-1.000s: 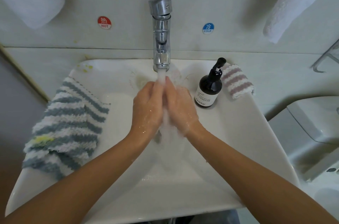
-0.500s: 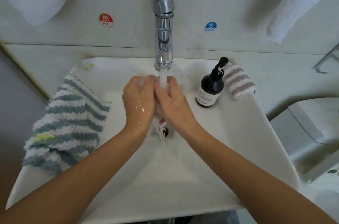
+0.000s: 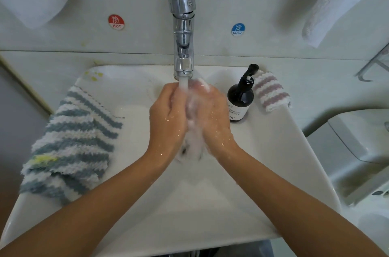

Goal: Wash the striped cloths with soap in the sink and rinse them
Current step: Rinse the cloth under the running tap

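Two hands, entered first: left hand (image 3: 168, 117) and right hand (image 3: 212, 115), palms facing, fingers (image 3: 170, 93) curled round a wet, pale, blurred cloth (image 3: 194, 130) squeezed between them under the running stream; its stripes cannot be made out through the water and motion.

Above the fingers: chrome single-lever faucet (image 3: 183, 25), water (image 3: 183, 83) falling straight onto the knuckles.

Below and around the fingers: white ceramic sink (image 3: 263, 172), the held cloth hanging down toward its drain.

Just right of the right hand: dark pump bottle of soap with a white label (image 3: 241, 98), upright on the sink rim.

Beyond the bottle, further right: small folded pink-and-white striped cloth (image 3: 271, 94), lying on the rim corner, not touched.

Well left of the left hand: large blue-grey-and-white striped cloth (image 3: 69, 147) with a yellow smear, draped over the sink's left edge, apparently not yet washed.

Step in hand, by judgement: rubbing or rinsing one cloth under the tap. Next move likely calls for wringing it, setting it aside, then reaching for a waiting cloth and soap.
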`<move>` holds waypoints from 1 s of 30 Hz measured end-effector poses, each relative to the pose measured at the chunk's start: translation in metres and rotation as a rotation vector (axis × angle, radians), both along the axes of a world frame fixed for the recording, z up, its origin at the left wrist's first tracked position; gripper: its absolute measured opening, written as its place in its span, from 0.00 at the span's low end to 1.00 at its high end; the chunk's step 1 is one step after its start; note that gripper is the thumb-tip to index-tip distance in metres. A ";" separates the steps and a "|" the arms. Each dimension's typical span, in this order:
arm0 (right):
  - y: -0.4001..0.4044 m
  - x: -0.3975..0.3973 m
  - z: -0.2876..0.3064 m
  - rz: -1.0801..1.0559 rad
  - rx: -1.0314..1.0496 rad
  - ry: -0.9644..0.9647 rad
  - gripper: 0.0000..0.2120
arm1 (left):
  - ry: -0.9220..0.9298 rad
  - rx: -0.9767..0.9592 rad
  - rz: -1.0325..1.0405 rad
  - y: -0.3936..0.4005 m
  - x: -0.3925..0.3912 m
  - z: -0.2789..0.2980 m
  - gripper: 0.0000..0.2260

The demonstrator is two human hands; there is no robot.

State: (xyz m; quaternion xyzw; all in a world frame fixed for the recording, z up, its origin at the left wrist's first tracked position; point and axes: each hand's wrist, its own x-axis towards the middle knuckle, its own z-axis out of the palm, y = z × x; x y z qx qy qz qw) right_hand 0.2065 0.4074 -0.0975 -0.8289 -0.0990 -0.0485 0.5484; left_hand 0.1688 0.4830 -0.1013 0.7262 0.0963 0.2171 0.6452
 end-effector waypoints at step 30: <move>-0.009 -0.007 0.010 -0.065 0.401 0.107 0.12 | 0.119 -0.068 -0.046 0.004 0.003 0.007 0.08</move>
